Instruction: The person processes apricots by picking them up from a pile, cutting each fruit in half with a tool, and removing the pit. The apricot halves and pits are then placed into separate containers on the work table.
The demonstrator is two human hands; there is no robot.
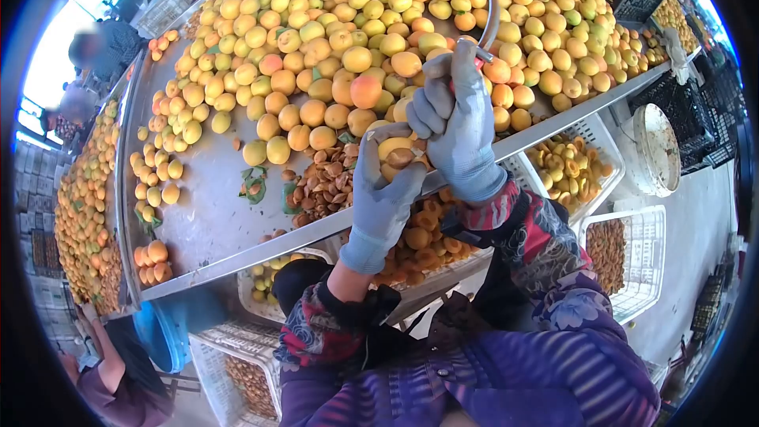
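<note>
Grey gloves cover both hands. My left hand [383, 194] holds an opened apricot [399, 154] with a brown pit showing, above the metal table's front edge. Close beside it on the right, my right hand [462, 119] is closed round the red handle of a curved metal tool [492, 20], whose blade points up and away. Behind both hands, whole apricots [364, 55] are heaped on the metal table [213, 198]. A pile of brown pits [328, 182] lies left of my left hand. Halved apricots [419, 245] fill a container below the hands.
Crates of apricot halves [565, 166] and brown pieces [605, 257] stand at the right, near a white bucket [656, 150]. A blue barrel [170, 332] and a crate of pits [249, 383] are lower left. Another person's arm [107, 348] reaches toward a second fruit-covered table [87, 213].
</note>
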